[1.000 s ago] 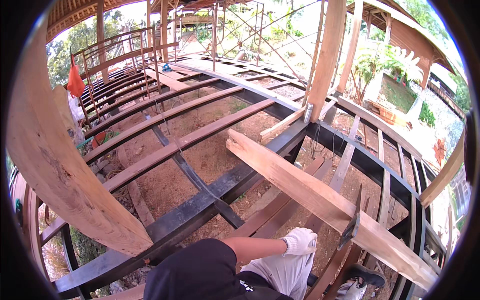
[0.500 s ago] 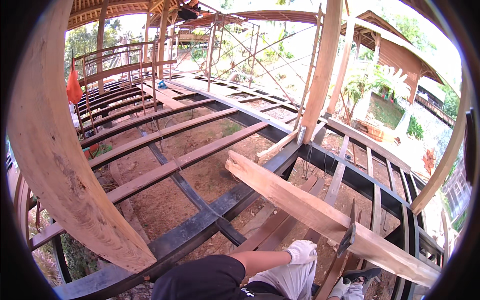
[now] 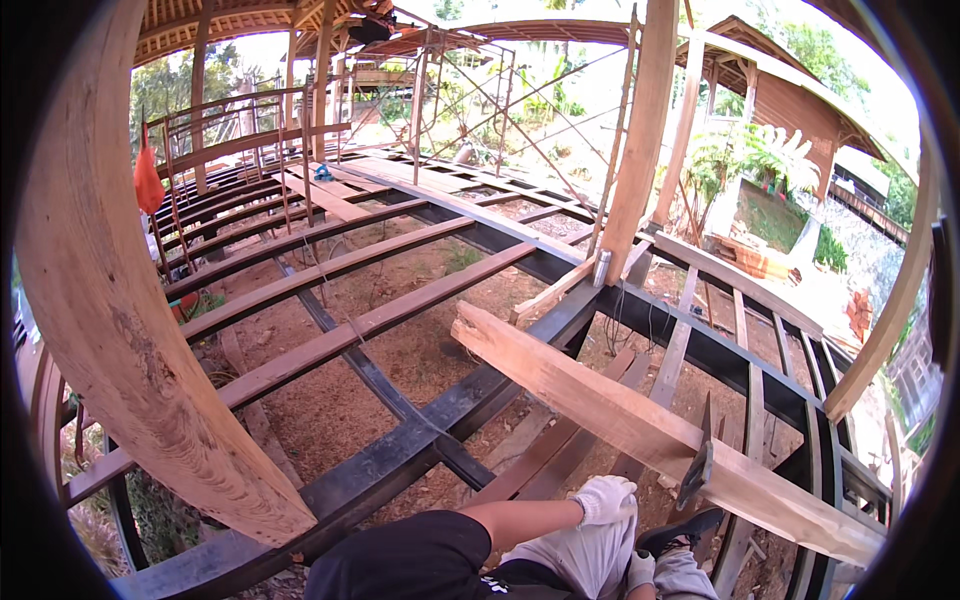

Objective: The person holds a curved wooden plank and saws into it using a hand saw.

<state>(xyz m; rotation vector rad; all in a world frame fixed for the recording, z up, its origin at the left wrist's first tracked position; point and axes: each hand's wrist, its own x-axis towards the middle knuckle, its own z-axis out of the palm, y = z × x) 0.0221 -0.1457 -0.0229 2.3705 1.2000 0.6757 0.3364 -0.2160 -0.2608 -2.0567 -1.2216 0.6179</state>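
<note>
My left hand, in a white knit glove, rests over the knee of my light grey trousers, fingers loosely bent over the cloth and holding nothing I can see. My right hand, also gloved, is low beside that leg at the picture's bottom; its fingers are hidden. A black shoe is just beyond it. In front of my knees a thick wooden beam lies slanting across the frame. A dark flat piece sits against the beam's near side, with a thin upright blade-like piece behind it.
Black steel beams and wooden joists form an open floor frame over bare soil. A leaning wooden post stands at left, another post ahead. Scaffolding rises behind. A person is high up at the back.
My right hand has moved left, closer to my leg, and the black shoe has shifted left and farther away. My left hand stays on the knee.
</note>
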